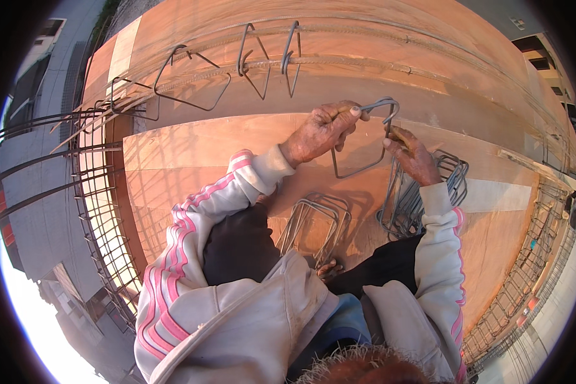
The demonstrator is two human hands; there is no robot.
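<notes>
Over a plywood deck (192, 144), near heaped steel loops (411, 208), a bent rod (381, 101) is being pinched at its top by fingers of the left hand (326, 131) and at its side by those of the right hand (416, 157).

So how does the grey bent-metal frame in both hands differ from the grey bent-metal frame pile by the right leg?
The held frame is single; the pile has several, overlapping. Left hand and right hand hold the held frame above brown plywood; the pile lies on that plywood. Both are grey bent metal.
</notes>
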